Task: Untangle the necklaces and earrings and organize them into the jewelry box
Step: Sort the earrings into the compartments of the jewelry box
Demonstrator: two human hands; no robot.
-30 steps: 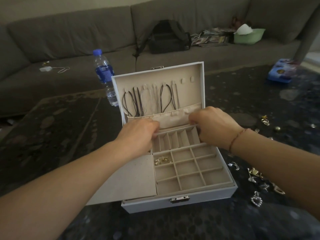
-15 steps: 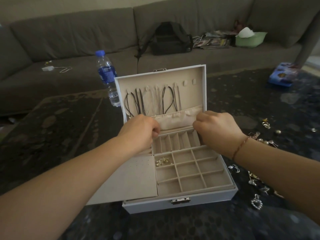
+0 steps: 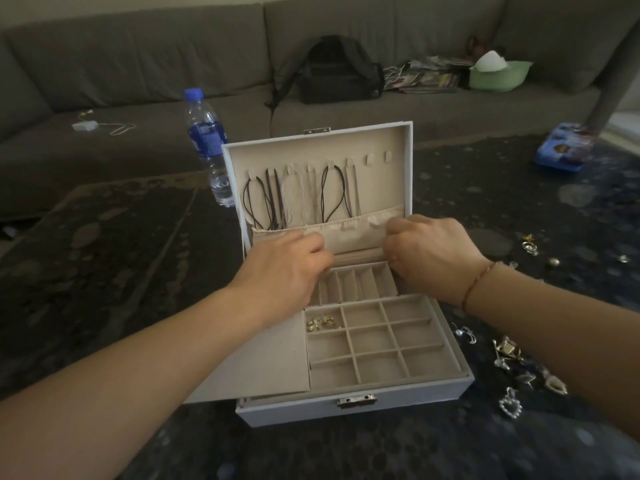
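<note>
Nearest the camera, the front wall and clasp of the jewelry box (image 3: 349,401) face the person, and a flat insert panel (image 3: 270,362) lies askew over the box's left half, overhanging the edge. To the right, loose earrings (image 3: 509,351) lie scattered on the dark table (image 3: 104,271), well apart from the grid tray (image 3: 374,341), where only one compartment holds a few gold earrings (image 3: 320,323).

Further in, both hands work at the back of the box. The left hand (image 3: 287,268) has its fingers curled down at the lower edge of the fabric pocket (image 3: 349,230); the right hand (image 3: 426,254) is curled likewise at the pocket's right end. What either one pinches is hidden — I cannot tell whether it is the pocket's fabric, a cord end, or nothing.

Above them the necklaces (image 3: 298,195) hang from tabs in the raised lid, their ends dropping into the pocket.

The risk, as I judge it: tugging the pocket could drag the hanging cords together (knotting them again) or slip one off its tab — and a forearm could nudge the overhanging panel off.

Beyond stand a water bottle (image 3: 207,143) and the sofa (image 3: 138,64).
</note>
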